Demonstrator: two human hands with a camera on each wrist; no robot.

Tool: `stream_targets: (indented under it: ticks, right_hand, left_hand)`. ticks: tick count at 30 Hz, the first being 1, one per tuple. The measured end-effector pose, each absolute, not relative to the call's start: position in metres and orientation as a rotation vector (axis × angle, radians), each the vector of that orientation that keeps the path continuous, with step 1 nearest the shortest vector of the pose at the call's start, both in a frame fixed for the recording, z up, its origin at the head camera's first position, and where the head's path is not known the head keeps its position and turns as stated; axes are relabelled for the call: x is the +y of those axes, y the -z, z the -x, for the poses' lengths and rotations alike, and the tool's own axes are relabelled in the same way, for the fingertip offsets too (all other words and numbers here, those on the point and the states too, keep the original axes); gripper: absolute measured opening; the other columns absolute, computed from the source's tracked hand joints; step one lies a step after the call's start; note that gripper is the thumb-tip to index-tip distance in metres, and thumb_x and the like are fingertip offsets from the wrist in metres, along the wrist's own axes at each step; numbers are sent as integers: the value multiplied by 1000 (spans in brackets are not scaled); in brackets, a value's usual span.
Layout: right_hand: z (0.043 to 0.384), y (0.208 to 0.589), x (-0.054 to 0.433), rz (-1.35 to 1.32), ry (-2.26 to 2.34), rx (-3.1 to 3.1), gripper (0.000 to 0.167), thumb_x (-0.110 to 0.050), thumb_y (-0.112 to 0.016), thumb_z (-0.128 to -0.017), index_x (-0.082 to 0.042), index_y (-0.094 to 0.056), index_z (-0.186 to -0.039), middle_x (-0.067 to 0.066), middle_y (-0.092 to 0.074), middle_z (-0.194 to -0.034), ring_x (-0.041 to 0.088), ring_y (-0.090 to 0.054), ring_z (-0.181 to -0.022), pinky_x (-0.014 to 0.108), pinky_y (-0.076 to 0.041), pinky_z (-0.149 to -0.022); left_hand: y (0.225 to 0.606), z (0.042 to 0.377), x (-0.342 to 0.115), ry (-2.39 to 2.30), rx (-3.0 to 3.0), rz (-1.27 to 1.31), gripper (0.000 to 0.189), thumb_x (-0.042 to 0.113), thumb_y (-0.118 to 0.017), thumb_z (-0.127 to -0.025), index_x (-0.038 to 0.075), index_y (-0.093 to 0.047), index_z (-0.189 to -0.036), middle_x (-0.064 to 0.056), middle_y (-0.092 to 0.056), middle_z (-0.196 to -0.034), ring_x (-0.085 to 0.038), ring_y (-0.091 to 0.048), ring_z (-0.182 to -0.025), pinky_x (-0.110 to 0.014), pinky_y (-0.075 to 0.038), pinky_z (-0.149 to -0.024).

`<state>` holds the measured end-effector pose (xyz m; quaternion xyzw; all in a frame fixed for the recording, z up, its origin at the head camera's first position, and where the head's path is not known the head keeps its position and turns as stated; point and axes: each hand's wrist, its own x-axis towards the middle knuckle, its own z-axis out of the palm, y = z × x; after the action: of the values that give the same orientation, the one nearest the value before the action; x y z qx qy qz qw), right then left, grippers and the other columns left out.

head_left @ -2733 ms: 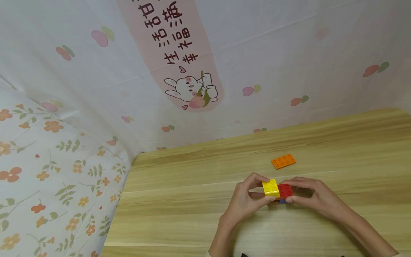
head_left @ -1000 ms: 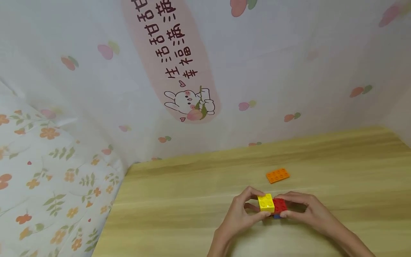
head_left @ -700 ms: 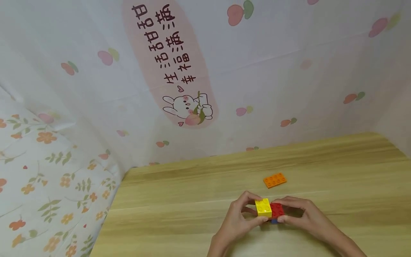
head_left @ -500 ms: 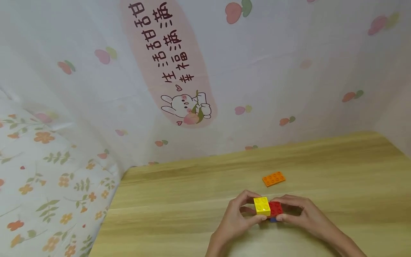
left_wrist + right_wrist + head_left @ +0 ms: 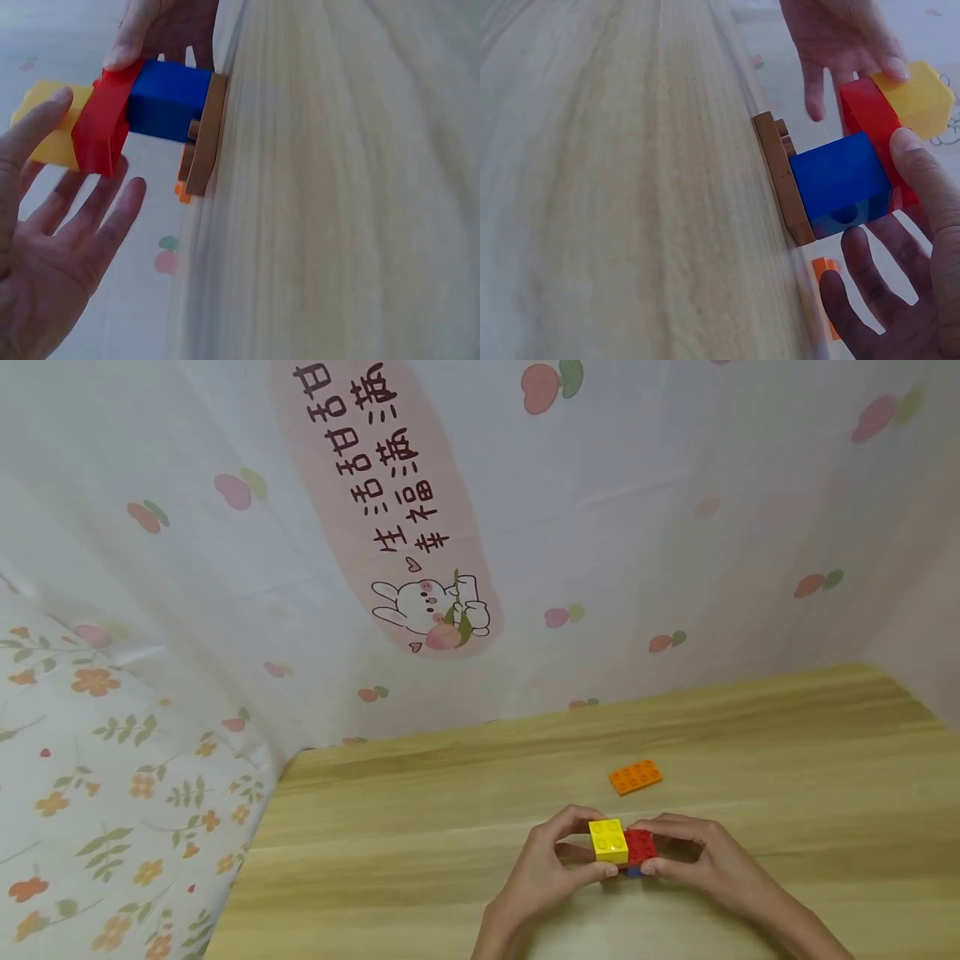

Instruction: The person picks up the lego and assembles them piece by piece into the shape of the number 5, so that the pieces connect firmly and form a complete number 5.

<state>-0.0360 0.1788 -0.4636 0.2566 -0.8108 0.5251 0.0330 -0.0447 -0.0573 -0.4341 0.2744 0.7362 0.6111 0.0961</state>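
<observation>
A small stack of toy building bricks stands on the table between both hands. Its base is a brown plate (image 5: 784,180), with a blue brick (image 5: 169,100) on one part of it. Across the blue brick lies a red brick (image 5: 642,847), which overhangs to the left. On that overhanging end sits a yellow brick (image 5: 608,841). My left hand (image 5: 547,868) pinches the yellow brick between thumb and fingers. My right hand (image 5: 705,852) pinches the red brick at its right end, thumb on the near side.
An orange plate with studs (image 5: 636,777) lies flat on the wooden table (image 5: 390,843), just beyond the stack. A white printed cloth (image 5: 600,527) hangs behind the table's far edge, and a flowered cloth (image 5: 135,760) covers the left side.
The head view has tilted, so table and hands appear lower and slightly further left than at first. Both hands keep the same grip on the yellow and red bricks.
</observation>
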Motion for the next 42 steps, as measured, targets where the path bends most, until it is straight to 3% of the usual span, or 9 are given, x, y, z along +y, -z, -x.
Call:
stream_targets:
  ticks: [2, 5, 9, 14, 20, 24, 31, 42]
  right_hand:
    - [37, 462, 180, -777, -1575, -2496, 38, -14, -76, -76, -14, -67, -113, -1, -65, -110, 8, -60, -95, 21, -49, -78]
    - [40, 460, 181, -773, -1526, -2503, 38, -15, -77, -75, -16, -68, -112, -5, -65, -109, 8, -60, -95, 21, -49, -78]
    - [44, 457, 182, -774, -1520, -2513, 39, -16, -77, -75, -15, -68, -112, -5, -65, -110, 8, -59, -97, 21, -49, -80]
    - [46, 458, 183, -782, -1546, -2502, 39, -15, -77, -75, -13, -67, -113, -5, -65, -110, 8, -60, -96, 23, -50, -77]
    - [45, 461, 181, -767, -1598, -2516, 38, -16, -76, -76, -13, -67, -113, -5, -65, -111, 9, -60, -97, 24, -51, -77]
    - [44, 462, 180, -739, -1597, -2536, 38, -17, -76, -76, -16, -68, -113, -6, -65, -111, 9, -59, -98, 23, -50, -79]
    - [43, 463, 181, -739, -1642, -2529, 37, -16, -76, -77, -12, -67, -113, -3, -64, -112, 9, -60, -95, 26, -51, -76]
    - [38, 466, 179, -681, -1666, -2554, 37, -19, -76, -77, -17, -68, -113, -4, -64, -112, 9, -59, -97, 25, -51, -77]
  left_hand:
    - [435, 48, -60, -1804, 2125, -832, 48, 10, -71, -82, 14, -51, -126, 2, -57, -121, -13, -56, -108, -27, -52, -78]
    - [429, 52, -66, -1848, 1925, -823, 52, 11, -63, -89, 12, -42, -137, -10, -49, -133, -20, -52, -115, -34, -52, -81]
    - [410, 54, -74, -1891, 1675, -792, 46, 20, -42, -100, 4, -32, -142, -20, -31, -144, -29, -42, -125, -50, -47, -86]
    - [407, 55, -71, -1918, 1600, -778, 40, 15, -28, -103, -2, -30, -140, -14, -24, -148, -27, -38, -128, -57, -43, -88]
    - [430, 54, -62, -2026, 1465, -771, 34, 3, -33, -101, -1, -31, -134, -23, -25, -144, -25, -48, -118, -62, -41, -84]
    - [438, 53, -58, -2078, 1441, -711, 31, 3, -37, -99, -2, -34, -130, -20, -34, -139, -26, -50, -115, -62, -42, -83]
    - [439, 51, -54, -2127, 1482, -592, 29, 0, -40, -96, -4, -40, -124, -13, -49, -119, -26, -55, -102, -63, -43, -80]
    - [440, 45, -53, -2213, 1511, -563, 30, -2, -45, -92, -7, -46, -121, -17, -53, -116, -29, -59, -96, -64, -45, -73]
